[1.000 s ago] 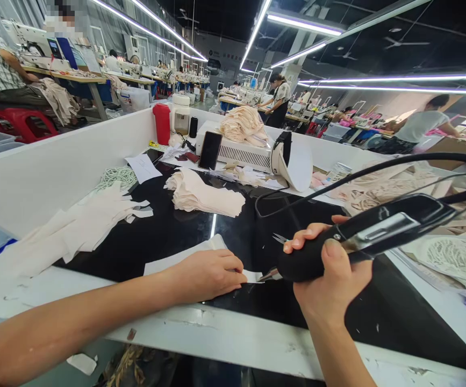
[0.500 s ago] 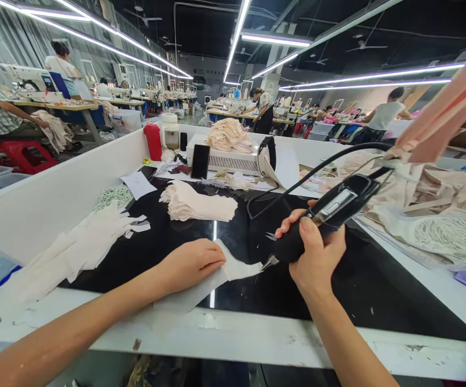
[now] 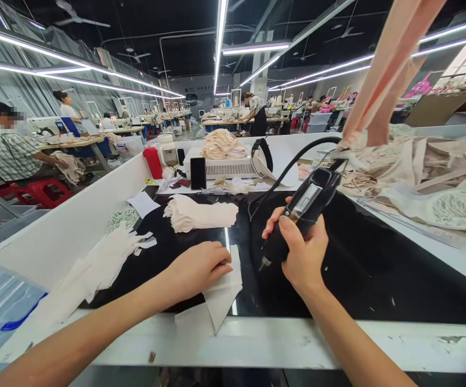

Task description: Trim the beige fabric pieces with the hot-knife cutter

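Note:
My right hand (image 3: 301,252) is closed round a black corded cutting tool (image 3: 303,212), its metal tip pointing down just above the black tabletop (image 3: 357,263). My left hand (image 3: 198,269) lies with fingers curled on a pale fabric piece (image 3: 222,293) that hangs over the table's white front edge. The tool's tip is a short way right of that piece and not touching it.
A stack of pale fabric pieces (image 3: 200,214) lies behind my left hand, with loose cut strips (image 3: 104,263) at the left. A white wall (image 3: 67,231) borders the left side. At the back stand a white machine (image 3: 224,166), a phone (image 3: 198,173) and a red flask (image 3: 152,162). Lace fabric (image 3: 434,183) heaps up at right. Other people work further off.
The fabric piece has been turned and drawn toward the front edge under my left hand. My right hand has lifted the tool's tip off the fabric and tilted it more upright.

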`<state>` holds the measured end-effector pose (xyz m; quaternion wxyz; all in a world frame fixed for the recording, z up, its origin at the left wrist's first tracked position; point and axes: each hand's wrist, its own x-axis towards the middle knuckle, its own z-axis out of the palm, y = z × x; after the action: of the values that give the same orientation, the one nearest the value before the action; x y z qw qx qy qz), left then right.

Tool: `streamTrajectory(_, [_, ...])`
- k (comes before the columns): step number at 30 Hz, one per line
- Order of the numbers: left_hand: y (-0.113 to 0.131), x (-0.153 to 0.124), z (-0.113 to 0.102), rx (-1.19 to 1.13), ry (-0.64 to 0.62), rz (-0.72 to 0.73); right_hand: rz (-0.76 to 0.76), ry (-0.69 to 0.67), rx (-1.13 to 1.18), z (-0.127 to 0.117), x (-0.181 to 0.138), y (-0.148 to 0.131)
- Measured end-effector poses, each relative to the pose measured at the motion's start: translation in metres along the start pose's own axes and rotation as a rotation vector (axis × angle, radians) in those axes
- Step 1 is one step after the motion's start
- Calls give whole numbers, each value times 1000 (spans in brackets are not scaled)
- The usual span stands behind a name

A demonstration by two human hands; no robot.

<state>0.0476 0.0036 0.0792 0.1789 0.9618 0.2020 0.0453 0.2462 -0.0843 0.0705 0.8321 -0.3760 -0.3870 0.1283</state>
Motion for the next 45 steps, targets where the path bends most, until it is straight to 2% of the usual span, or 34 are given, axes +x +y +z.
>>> streamTrajectory(2, [-8, 9, 3, -68, 54, 78, -1, -1, 11, 4, 1, 3])
streamTrajectory(5, [-18, 17, 11, -169, 39, 143, -6, -13, 23, 9, 2, 10])
streamTrajectory(14, [-26, 15, 26, -141, -58, 80, 16, -18, 78, 23, 4, 24])
streamTrajectory(31, [-28, 13, 27, -140, -84, 65, 43, -63, 99, 33, -1, 27])
streamTrajectory(45, [-29, 7, 23, -60, -91, 78, 24, -47, 82, 33, -2, 25])
